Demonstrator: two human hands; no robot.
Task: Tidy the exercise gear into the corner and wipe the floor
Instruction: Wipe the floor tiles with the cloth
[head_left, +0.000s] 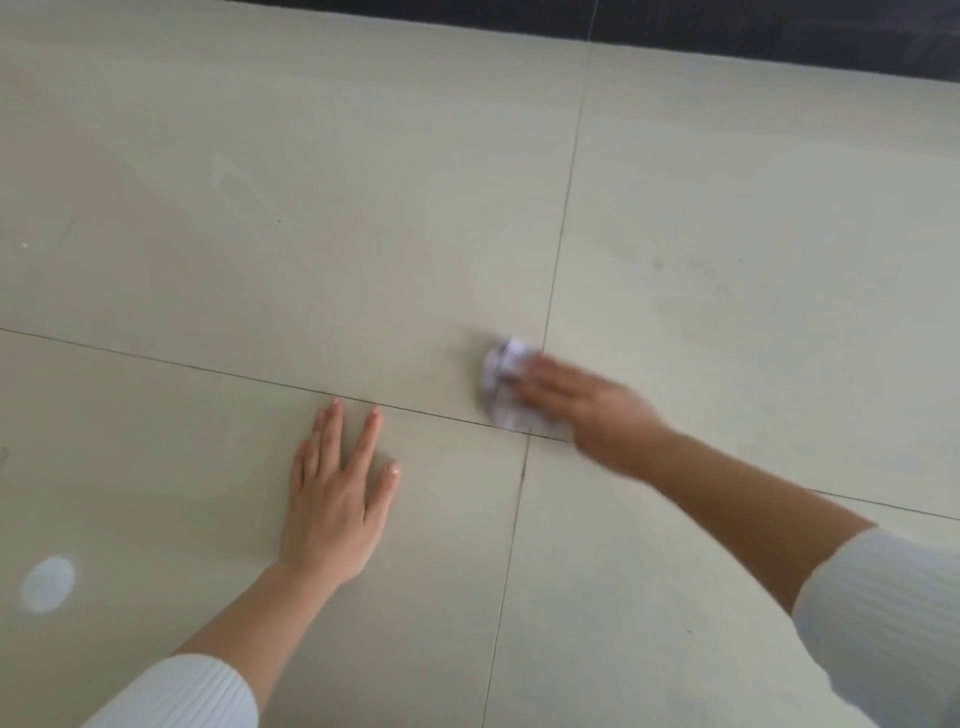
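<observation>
A pale beige tiled floor (322, 218) fills the view. My right hand (592, 410) presses down on a crumpled white and lilac cloth (501, 382) where the tile joints cross; hand and cloth are blurred by motion. My left hand (335, 491) lies flat on the floor to the left of the cloth, palm down, fingers spread, holding nothing. Both arms wear white ribbed sleeves pushed up the forearm. No exercise gear is in view.
A dark wall base (727, 31) runs along the far edge of the floor. Thin dark grout lines (563, 208) split the floor into large tiles. A bright round light reflection (48, 583) lies at the lower left.
</observation>
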